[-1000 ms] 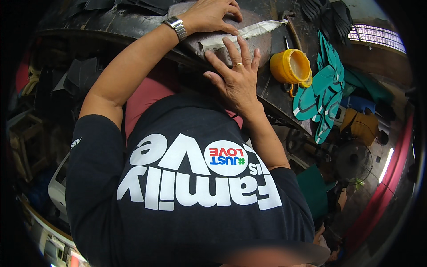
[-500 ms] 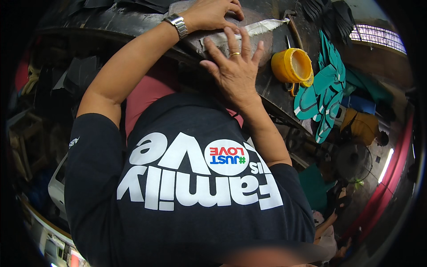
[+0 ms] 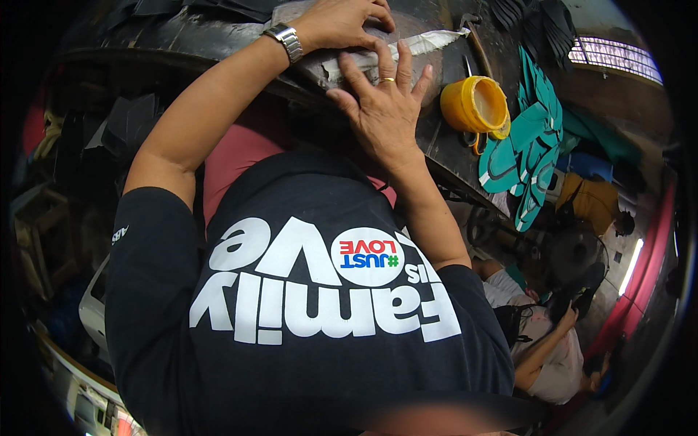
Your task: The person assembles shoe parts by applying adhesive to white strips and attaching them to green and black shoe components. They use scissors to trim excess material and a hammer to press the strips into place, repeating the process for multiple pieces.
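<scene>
My left hand (image 3: 345, 23), with a metal watch on the wrist, rests at the table's top edge. Its fingers curl down and its thumb reaches towards my right fingertips; whatever lies under them is hidden. My right hand (image 3: 389, 109), a ring on one finger, lies with spread fingers beside the left. Its fingertips press on a crumpled whitish strip (image 3: 440, 39) that runs up to the right. Beneath the strip is a worn greyish slab (image 3: 311, 71). To the right of my right hand stands a yellow pot (image 3: 456, 105) with pale paste inside.
Orange-handled scissors (image 3: 477, 142) lie by the pot, and a wooden-handled tool (image 3: 478, 49) behind it. Teal sole-shaped pieces (image 3: 512, 152) overlap along the table's right edge. Black pieces (image 3: 542, 33) are stacked at the far right. A co-worker (image 3: 549, 349) is at the lower right.
My right fingers have slid slightly along the strip, nearer my left thumb. The co-worker at the lower right has come further into view.
</scene>
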{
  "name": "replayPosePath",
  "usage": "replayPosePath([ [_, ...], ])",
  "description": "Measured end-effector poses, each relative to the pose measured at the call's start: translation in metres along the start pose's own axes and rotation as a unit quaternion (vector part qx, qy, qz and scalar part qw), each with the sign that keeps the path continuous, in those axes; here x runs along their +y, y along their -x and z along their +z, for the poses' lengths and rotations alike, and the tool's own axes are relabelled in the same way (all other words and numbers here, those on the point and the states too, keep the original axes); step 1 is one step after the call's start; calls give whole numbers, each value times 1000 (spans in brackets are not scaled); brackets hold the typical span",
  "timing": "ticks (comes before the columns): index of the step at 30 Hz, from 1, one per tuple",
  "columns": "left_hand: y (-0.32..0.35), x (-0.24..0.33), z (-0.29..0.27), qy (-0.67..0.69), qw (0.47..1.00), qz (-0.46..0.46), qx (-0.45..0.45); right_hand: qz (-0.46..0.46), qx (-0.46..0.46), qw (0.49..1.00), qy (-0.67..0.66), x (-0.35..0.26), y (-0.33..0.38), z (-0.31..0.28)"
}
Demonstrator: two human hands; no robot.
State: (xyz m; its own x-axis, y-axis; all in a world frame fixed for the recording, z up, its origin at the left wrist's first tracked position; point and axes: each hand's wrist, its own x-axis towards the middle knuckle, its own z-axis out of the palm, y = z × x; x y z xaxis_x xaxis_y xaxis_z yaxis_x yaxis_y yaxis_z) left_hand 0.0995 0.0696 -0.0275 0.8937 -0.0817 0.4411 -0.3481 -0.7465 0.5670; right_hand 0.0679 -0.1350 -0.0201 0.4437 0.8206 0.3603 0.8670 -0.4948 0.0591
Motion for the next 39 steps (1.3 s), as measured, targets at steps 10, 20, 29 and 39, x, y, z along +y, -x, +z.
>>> replayPosePath([
  [10, 1, 2, -2, 10, 1000, -1, 0, 29, 29, 985, -167, 14, 8, -16],
  [20, -1, 4, -5, -6, 1000, 22, 6, -49, -1, 998, -27, 1, 26, -23],
  [29, -2, -5, -2, -37, 998, 20, -37, 137, 229, 917, -295, 72, 32, -89],
  [39, 0, 0, 0, -52, 999, 5, -1, 378, 144, 907, -116, 229, 84, -54],
])
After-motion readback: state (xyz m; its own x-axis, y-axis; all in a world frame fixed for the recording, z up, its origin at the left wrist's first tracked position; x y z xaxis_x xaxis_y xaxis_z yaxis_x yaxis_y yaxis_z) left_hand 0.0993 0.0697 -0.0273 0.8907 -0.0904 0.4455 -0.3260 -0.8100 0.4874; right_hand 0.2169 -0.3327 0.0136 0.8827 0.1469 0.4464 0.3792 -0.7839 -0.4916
